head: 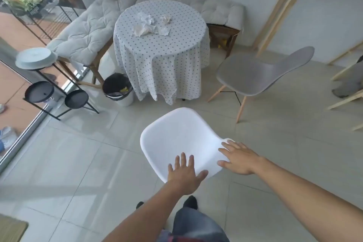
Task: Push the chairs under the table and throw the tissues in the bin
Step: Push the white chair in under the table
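Observation:
A white plastic chair (176, 137) stands in front of me, its seat facing the round table (176, 49) with a dotted cloth. My left hand (185, 175) lies flat on the chair's backrest edge, fingers spread. My right hand (239, 158) rests on the backrest's right corner, fingers apart. A grey chair (255, 72) stands to the right of the table, turned away from it. Several crumpled white tissues (151, 24) lie on the tabletop. A white bin (117, 88) with a black liner sits on the floor left of the table.
A cushioned bench (88, 31) runs behind and left of the table. A black metal plant stand (57, 92) with round trays stands at the left by the glass door. Wooden shelf frames (279, 10) rise at the right. Pale floor tiles lie around the chairs.

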`<state>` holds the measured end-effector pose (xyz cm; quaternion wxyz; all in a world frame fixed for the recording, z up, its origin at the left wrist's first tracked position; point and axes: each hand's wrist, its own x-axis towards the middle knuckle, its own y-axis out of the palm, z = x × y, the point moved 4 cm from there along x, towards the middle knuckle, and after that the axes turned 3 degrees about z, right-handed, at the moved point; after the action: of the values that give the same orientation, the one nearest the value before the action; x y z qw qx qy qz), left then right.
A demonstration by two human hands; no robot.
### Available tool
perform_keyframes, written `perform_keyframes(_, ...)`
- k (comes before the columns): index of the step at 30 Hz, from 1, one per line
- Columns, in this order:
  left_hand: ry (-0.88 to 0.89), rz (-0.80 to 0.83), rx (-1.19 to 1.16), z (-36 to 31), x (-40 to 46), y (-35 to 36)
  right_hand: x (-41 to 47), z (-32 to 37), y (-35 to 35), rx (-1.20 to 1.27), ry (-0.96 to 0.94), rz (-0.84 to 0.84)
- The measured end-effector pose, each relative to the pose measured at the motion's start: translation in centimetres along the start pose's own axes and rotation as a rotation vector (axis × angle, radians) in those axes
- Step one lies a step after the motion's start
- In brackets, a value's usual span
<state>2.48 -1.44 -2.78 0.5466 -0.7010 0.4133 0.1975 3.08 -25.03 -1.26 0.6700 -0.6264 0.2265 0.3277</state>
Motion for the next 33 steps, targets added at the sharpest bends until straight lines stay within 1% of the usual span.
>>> perform_keyframes(3,0.001,0.025,0.02,-2.0,0.6,1.3,0.4,-0.6,0.4,-0.075,-0.045,0.04)
perform_keyframes(11,0.016,-0.005,0.028,-4.1,3.2,3.8,1.5,-1.9,0.5,-0.249,-0.219,0.069)
perform_keyframes(17,0.086,-0.081,0.104,-4.1,3.7,3.8,2.0,-2.1,0.8,-0.267,-0.286,-0.062)
perform_keyframes(22,0.115,-0.187,0.16,-3.9,3.5,2.8,2.6,-1.6,1.0,-0.264,-0.281,-0.144)
perform_keyframes(28,0.121,-0.259,0.196,-1.4,3.3,-0.2,4.8,1.0,0.0,-0.206,-0.254,-0.242)
perform_keyframes(33,0.105,-0.349,0.258,1.5,3.8,-3.0,7.0,4.4,-2.1,-0.199,-0.22,-0.324)
